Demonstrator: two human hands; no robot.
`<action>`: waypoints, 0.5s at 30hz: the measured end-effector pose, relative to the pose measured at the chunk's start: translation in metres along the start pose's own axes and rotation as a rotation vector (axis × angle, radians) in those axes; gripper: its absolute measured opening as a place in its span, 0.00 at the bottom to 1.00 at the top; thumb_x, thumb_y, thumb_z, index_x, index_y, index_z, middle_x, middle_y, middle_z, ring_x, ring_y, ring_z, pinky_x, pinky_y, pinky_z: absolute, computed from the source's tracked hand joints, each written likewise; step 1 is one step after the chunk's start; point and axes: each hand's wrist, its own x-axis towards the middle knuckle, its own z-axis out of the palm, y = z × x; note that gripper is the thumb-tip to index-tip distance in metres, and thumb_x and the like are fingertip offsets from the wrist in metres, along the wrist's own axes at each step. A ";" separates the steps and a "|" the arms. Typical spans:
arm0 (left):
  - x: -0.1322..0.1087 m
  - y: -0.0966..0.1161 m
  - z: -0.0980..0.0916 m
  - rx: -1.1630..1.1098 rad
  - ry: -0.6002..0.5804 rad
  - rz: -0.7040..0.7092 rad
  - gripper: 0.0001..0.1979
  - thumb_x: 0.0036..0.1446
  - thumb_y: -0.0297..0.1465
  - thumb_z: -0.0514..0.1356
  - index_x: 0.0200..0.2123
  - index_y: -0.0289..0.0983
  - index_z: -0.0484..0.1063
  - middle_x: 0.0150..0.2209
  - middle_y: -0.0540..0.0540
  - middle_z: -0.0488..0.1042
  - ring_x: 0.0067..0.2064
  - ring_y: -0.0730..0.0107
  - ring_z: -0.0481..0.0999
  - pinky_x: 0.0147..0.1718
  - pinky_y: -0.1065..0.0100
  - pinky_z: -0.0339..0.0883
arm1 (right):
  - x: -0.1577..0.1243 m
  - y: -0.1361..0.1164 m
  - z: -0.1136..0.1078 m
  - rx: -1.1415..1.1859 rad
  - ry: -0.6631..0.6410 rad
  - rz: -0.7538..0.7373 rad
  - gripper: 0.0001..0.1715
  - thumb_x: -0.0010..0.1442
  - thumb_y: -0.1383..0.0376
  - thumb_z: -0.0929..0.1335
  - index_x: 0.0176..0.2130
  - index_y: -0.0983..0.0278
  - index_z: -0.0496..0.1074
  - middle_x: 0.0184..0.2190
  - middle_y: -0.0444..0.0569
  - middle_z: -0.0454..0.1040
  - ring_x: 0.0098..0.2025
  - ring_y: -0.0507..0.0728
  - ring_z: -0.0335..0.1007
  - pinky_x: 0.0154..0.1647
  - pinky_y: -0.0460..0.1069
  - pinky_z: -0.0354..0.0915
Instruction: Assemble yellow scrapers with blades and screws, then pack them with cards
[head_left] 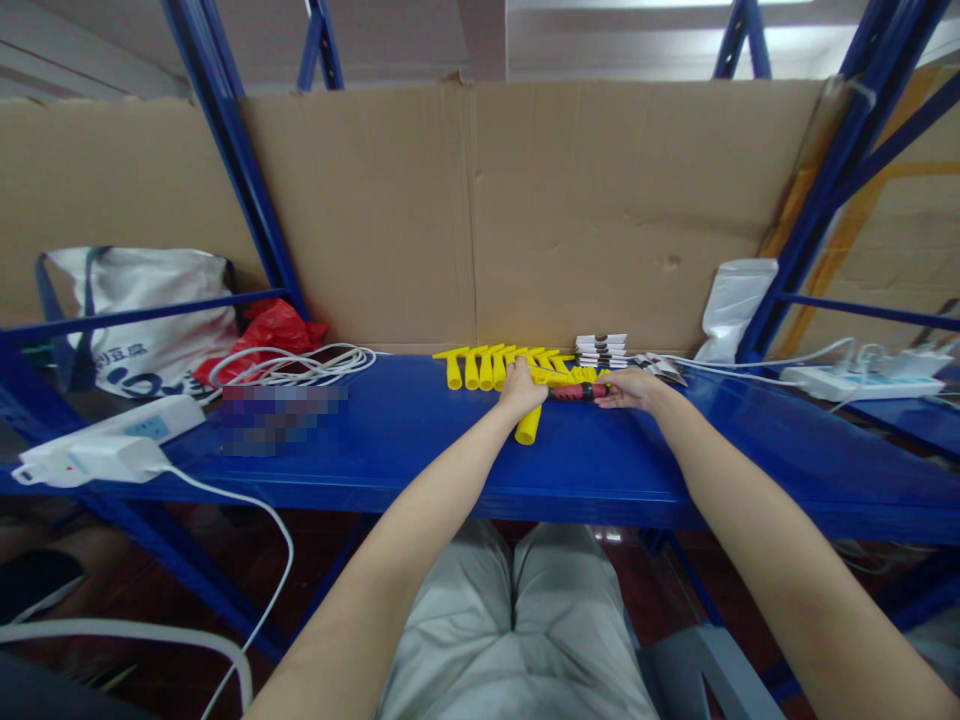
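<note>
My left hand [523, 392] is closed around a yellow plastic piece [528, 428], whose round hollow end sticks out below the fingers toward me. My right hand [628, 389] grips the rear end of a red-and-black screwdriver [574, 393], held level and pointing left at the yellow piece. Its tip is hidden by my left hand. Behind my hands, several like yellow pieces [471, 370] with tube-shaped ends lie side by side in a row. Smaller yellow parts [583, 374] sit just behind the screwdriver.
White-and-dark packets [600, 350] are stacked behind my right hand. A white pouch [733, 310] leans by the right post. Power strips [862, 382] with cables lie at both ends of the blue shelf [420, 450]. Coiled white cable [300, 365], a red bag [274, 335] and a cloth bag [150, 320] are left.
</note>
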 end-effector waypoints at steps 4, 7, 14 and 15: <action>-0.001 0.002 -0.012 0.159 -0.059 -0.009 0.24 0.52 0.34 0.57 0.53 0.33 0.62 0.50 0.35 0.72 0.51 0.53 0.72 0.46 0.61 0.65 | 0.002 0.001 -0.001 0.010 -0.006 -0.007 0.05 0.58 0.76 0.65 0.33 0.68 0.63 0.16 0.42 0.66 0.18 0.50 0.68 0.20 0.45 0.70; -0.001 0.003 -0.016 0.235 -0.161 -0.008 0.20 0.50 0.36 0.57 0.47 0.34 0.67 0.48 0.36 0.74 0.50 0.51 0.73 0.43 0.62 0.66 | 0.004 0.002 -0.001 0.002 -0.003 -0.021 0.05 0.58 0.76 0.66 0.32 0.68 0.63 0.15 0.40 0.64 0.17 0.51 0.68 0.20 0.45 0.70; -0.003 0.005 -0.012 0.267 -0.222 0.012 0.26 0.49 0.36 0.59 0.51 0.32 0.62 0.49 0.34 0.73 0.50 0.54 0.73 0.41 0.65 0.65 | 0.000 -0.001 0.000 -0.057 0.001 -0.040 0.04 0.60 0.76 0.64 0.36 0.69 0.64 0.15 0.43 0.67 0.18 0.51 0.69 0.20 0.44 0.70; -0.004 0.006 -0.012 0.257 -0.212 0.014 0.26 0.49 0.36 0.59 0.51 0.32 0.62 0.49 0.34 0.73 0.50 0.54 0.73 0.42 0.65 0.65 | -0.002 -0.003 0.000 -0.064 -0.003 -0.046 0.04 0.60 0.76 0.64 0.36 0.69 0.64 0.16 0.44 0.68 0.18 0.51 0.69 0.20 0.44 0.70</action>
